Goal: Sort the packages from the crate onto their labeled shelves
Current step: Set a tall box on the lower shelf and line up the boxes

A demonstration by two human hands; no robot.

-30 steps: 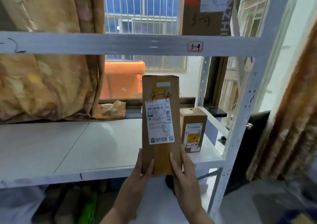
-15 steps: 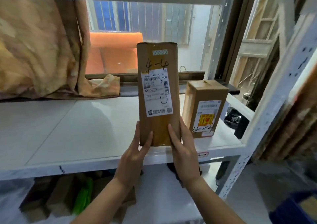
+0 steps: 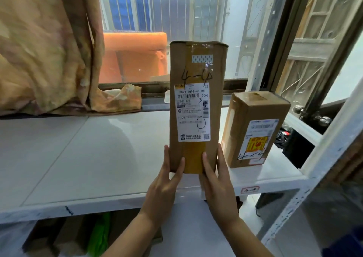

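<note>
Standing upright between both hands, the tall box marked 4-4 is sitting over the front part of the white shelf; whether its base is touching the board or hanging just above it, I cannot tell. The left hand and the right hand are clamping its lowest part from either side, with thumbs lying on the front face and the other fingers going out of sight behind. Being tall, narrow and gripped only at the bottom, the box is likely asking to topple. If the hands let go this close to the front lip, it could be falling back toward the wrists and off the shelf. Just past the right hand's knuckles a small box, also marked 4-4, is standing with only a slim gap between the two. A sideways lean or push could be knocking it toward the white post and the open end beyond. A label reading 4-4 is showing on the lip below the right hand, so this looks like the correct shelf. Room is lying out past the left hand, where a wide stretch of board is showing, and ahead of the fingertips toward the window. A draped cloth is hanging well beyond the left hand at the back.
</note>
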